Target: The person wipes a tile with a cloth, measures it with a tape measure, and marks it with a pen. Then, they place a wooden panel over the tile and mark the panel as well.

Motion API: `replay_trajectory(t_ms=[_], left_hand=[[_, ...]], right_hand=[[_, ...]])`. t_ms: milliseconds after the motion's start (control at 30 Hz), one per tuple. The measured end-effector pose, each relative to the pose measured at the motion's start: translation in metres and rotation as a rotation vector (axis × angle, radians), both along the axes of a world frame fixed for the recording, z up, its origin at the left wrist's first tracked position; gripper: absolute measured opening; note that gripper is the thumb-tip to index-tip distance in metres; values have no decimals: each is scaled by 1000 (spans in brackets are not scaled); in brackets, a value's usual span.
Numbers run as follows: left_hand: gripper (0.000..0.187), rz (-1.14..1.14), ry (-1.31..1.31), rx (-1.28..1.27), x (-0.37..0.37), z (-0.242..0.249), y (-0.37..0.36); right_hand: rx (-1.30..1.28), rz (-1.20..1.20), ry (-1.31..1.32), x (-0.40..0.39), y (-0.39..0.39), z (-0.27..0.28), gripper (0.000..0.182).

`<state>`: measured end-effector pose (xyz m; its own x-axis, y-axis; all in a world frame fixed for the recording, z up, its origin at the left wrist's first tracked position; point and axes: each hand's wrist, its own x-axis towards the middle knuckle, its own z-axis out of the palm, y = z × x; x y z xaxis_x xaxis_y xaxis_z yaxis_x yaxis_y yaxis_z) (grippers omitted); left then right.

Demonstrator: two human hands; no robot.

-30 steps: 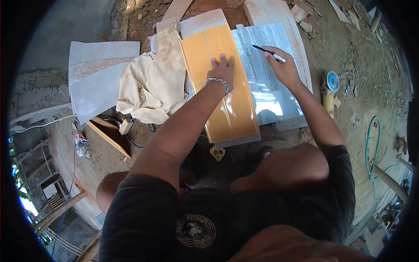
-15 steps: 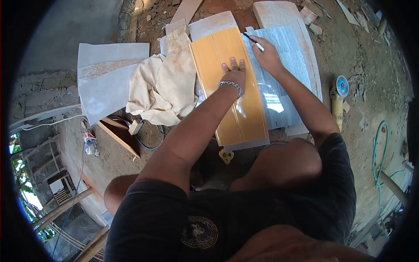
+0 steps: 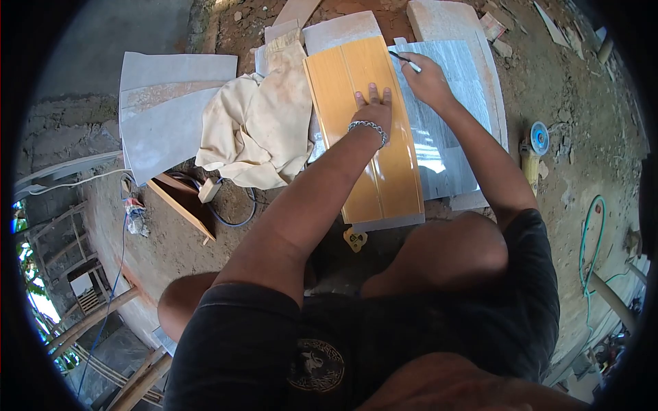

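My left hand (image 3: 373, 116) lies with its fingers spread on a glossy orange-yellow panel (image 3: 394, 178), a chain bracelet round its wrist. My right hand (image 3: 426, 79) is closed on a black and white pen (image 3: 410, 64), whose dark tip is at the panel's right edge near the top. Under and to the right of the panel is a shiny grey patterned sheet (image 3: 452, 89). A crumpled cream cloth (image 3: 257, 130) lies left of the panel.
Grey boards (image 3: 171, 123) lie at the left, with a brown wooden piece (image 3: 181, 205) and a cable below them. An angle grinder (image 3: 532, 154) rests on the ground at the right, and a green hose (image 3: 585, 253) lies beyond it. A yellow object (image 3: 355, 238) sits below the panel.
The camera view has shifted slightly. The pen is held at a flatter angle by my right hand, still near the panel's upper right edge. My left hand stays on the panel.
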<state>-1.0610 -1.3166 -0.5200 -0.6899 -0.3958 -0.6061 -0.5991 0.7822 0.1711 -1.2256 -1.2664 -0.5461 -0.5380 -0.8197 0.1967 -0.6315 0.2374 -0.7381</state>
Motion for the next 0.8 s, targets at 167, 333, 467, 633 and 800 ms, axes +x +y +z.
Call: replay_trajectory(t_ms=[167, 333, 467, 633, 800], left_hand=[[128, 19, 20, 7, 1, -1, -2], [127, 23, 33, -45, 2, -13, 0], [124, 40, 13, -44, 0, -13, 4], [104, -74, 305, -327, 7, -58, -7], [119, -124, 104, -168, 4, -24, -3]], right_hand=[[93, 98, 11, 24, 61, 24, 32], [151, 260, 10, 57, 146, 29, 30], [254, 319, 90, 83, 208, 36, 31], [296, 404, 108, 101, 257, 33, 38], [334, 412, 96, 112, 280, 35, 38]])
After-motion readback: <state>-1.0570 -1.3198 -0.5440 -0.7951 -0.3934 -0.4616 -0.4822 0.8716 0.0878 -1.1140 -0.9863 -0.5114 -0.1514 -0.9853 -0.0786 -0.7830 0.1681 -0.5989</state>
